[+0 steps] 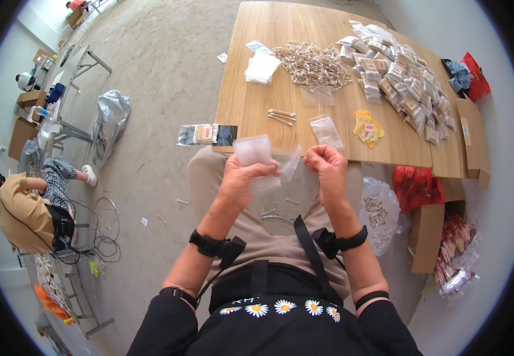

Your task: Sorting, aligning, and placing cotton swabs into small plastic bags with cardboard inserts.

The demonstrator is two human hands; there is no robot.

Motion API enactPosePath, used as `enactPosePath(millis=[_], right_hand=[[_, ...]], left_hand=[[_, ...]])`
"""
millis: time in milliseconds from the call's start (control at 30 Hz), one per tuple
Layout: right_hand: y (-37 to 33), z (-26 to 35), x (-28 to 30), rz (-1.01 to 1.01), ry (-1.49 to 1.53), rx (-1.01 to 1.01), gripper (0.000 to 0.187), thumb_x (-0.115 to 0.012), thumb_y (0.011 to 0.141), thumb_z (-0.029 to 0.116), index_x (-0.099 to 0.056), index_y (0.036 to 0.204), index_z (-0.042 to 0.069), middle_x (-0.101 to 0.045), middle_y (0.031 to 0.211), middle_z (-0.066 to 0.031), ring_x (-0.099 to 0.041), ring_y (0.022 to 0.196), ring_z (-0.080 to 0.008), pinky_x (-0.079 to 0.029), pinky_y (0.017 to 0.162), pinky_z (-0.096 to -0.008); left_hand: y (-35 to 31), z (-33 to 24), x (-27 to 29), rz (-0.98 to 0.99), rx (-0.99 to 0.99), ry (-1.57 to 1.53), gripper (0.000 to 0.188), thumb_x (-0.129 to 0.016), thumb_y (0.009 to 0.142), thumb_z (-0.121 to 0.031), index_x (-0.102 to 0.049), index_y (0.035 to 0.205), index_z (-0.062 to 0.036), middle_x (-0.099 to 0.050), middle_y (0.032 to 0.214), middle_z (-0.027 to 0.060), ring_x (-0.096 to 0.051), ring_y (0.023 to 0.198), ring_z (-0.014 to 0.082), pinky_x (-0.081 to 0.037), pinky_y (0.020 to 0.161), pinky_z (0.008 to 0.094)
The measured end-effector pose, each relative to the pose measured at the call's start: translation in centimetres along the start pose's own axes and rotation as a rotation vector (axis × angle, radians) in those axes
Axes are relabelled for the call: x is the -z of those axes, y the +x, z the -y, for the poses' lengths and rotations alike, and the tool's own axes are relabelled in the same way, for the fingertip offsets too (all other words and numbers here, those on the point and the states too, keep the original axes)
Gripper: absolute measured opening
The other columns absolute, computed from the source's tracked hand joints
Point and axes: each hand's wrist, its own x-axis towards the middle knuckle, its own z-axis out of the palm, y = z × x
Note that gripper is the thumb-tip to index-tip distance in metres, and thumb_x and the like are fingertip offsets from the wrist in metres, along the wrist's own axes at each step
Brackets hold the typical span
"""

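Observation:
Over my lap at the table's front edge, my left hand [246, 179] is closed on several clear plastic bags [253, 151], thumb on top. One thin bag [291, 164] fans out from them toward my right hand [328, 172]. The fingertips of that hand are pinched together beside the bag's edge; what they hold, if anything, is too small to tell. Just beyond on the table [239, 107] lie a few cotton swabs [282, 116], a flat clear bag [326, 130] and several yellow cards [367, 128]. A packet of swabs [206, 134] rests at the left edge.
Loose cotton swabs [311, 64] form a heap, with filled swab packets [408, 83] piled right of it. White bags [263, 67] lie left. Below the table's right side are a bag of swabs [378, 209], a red bag [416, 187] and a cardboard box [428, 237]. Another person [28, 210] sits at left.

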Motion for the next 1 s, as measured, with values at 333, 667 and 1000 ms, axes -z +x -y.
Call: enactPosePath(millis=[333, 667, 1000], right_hand=[[-0.2, 1.5, 0.4, 0.423, -0.359, 0.161, 0.013, -0.071, 0.081, 0.005, -0.067, 0.093, 0.000, -0.063, 0.077, -0.0010, -0.056, 0.070, -0.0080, -0.047, 0.066, -0.0238], [-1.5, 0.3, -4.3, 0.098, -0.095, -0.040, 0.012, -0.064, 0.092, 0.010, -0.063, 0.083, 0.002, -0.060, 0.062, -0.0006, -0.052, 0.053, -0.0057, -0.041, 0.049, -0.0239], [-0.8, -1.8, -3.2, 0.039, -0.571, 0.312, 0.019, -0.074, 0.079, 0.016, -0.063, 0.082, 0.001, -0.063, 0.063, -0.0105, -0.061, 0.055, -0.0200, -0.048, 0.057, -0.0325]], left_hand=[[0.2, -1.5, -0.6, 0.122, -0.075, 0.257, 0.024, -0.071, 0.080, 0.004, -0.064, 0.103, 0.0001, -0.071, 0.090, 0.0120, -0.071, 0.080, 0.0208, -0.059, 0.074, 0.0364], [1.7, 4.2, 0.0, 0.044, 0.084, -0.281, 0.041, -0.050, 0.103, -0.037, -0.057, 0.122, -0.0019, -0.066, 0.114, 0.0097, -0.066, 0.102, 0.0220, -0.055, 0.089, 0.0379], [1.8, 3.8, -0.3, -0.058, 0.043, -0.376, 0.039, -0.059, 0.099, -0.027, -0.058, 0.122, 0.0037, -0.066, 0.116, 0.0175, -0.064, 0.109, 0.0284, -0.053, 0.094, 0.0409]])
